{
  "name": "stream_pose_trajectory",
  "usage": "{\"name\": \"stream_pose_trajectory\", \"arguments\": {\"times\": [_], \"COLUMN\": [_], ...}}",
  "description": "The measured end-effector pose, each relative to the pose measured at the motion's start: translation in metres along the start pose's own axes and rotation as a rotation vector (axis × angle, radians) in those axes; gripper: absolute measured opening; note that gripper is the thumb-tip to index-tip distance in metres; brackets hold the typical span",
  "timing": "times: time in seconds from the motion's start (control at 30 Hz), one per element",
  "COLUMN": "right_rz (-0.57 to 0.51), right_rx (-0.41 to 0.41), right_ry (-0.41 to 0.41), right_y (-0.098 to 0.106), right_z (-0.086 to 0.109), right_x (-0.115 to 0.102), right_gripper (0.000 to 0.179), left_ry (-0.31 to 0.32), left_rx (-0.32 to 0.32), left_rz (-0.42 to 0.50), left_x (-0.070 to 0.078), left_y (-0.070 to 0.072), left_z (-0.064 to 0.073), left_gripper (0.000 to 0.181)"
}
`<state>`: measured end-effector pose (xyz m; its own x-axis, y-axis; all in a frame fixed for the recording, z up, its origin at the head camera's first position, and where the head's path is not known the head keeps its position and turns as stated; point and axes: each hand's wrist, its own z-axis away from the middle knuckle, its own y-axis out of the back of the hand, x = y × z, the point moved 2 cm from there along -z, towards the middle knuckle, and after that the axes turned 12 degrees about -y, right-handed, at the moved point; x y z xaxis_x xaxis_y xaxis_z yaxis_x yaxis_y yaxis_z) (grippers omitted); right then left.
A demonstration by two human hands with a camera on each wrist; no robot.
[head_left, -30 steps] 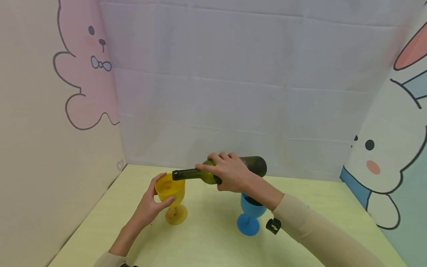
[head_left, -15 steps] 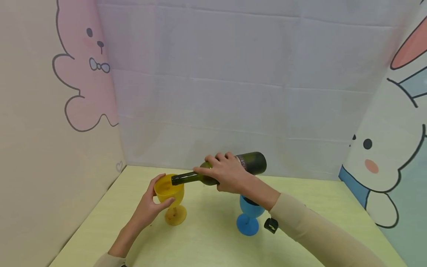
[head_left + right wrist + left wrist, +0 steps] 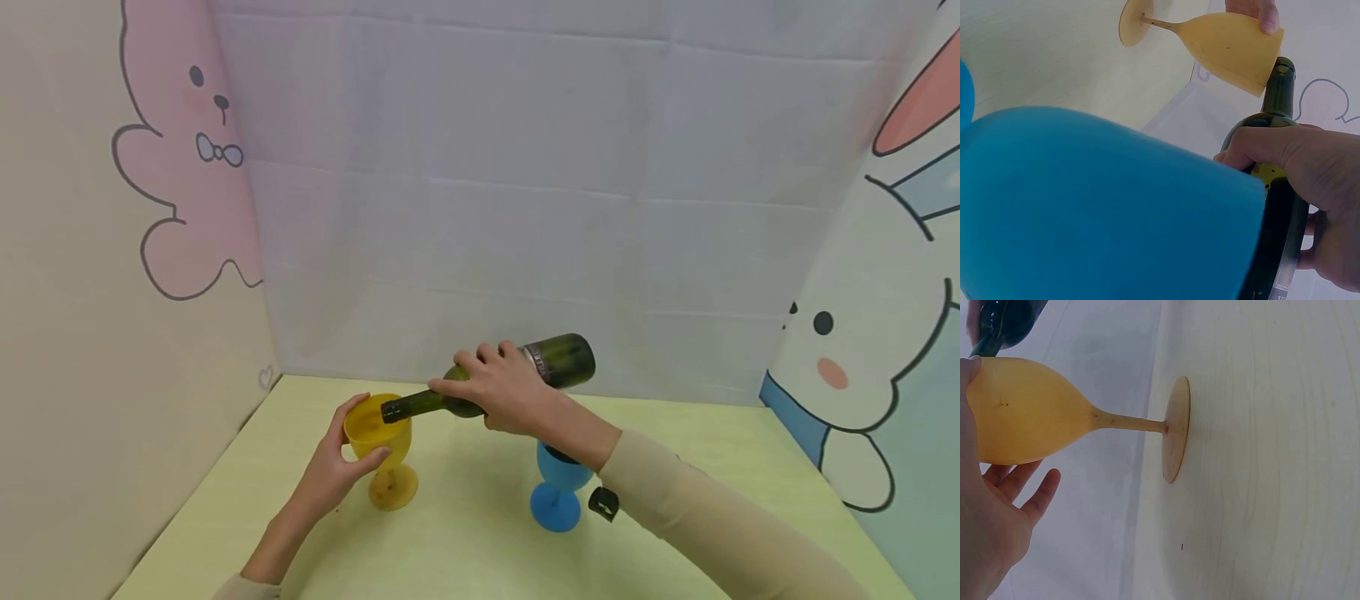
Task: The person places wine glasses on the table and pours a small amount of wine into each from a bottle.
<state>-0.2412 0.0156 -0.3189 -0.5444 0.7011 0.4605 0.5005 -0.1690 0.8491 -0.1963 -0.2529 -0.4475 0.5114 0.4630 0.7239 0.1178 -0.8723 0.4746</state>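
Observation:
A yellow goblet (image 3: 378, 437) stands on the table, its round foot (image 3: 1177, 429) flat on the surface in the left wrist view. My left hand (image 3: 330, 467) holds its bowl near the rim, thumb on the near side and fingers on the far side. With my right hand (image 3: 502, 387) I grip a dark green wine bottle (image 3: 562, 360) around its body and shoulder. The bottle tilts down to the left, its mouth over the yellow goblet's rim. No liquid can be made out at the mouth. A blue goblet (image 3: 564, 468) stands under my right forearm, partly hidden by it.
A small black object (image 3: 603, 503) lies right of the blue goblet, next to my sleeve. The pale yellow table (image 3: 457, 542) is bounded by a white sheet (image 3: 480, 208) at the back and by walls with cartoon animals on both sides.
The bottle has tipped further: its base has risen and its mouth has dropped to the yellow goblet's rim. My left hand keeps its hold on the goblet.

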Motion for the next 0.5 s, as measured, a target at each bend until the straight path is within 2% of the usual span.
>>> {"name": "stream_pose_trajectory", "arguments": {"times": [0.5], "right_rz": [0.058], "right_rx": [0.043], "right_ry": [0.041], "right_y": [0.0070], "right_z": [-0.0047], "right_x": [0.0026], "right_gripper": [0.077], "left_ry": [0.007], "left_rx": [0.001], "left_rz": [0.001], "left_x": [-0.0004], "left_y": [-0.0004], "left_z": [-0.0008], "left_gripper": [0.080]}}
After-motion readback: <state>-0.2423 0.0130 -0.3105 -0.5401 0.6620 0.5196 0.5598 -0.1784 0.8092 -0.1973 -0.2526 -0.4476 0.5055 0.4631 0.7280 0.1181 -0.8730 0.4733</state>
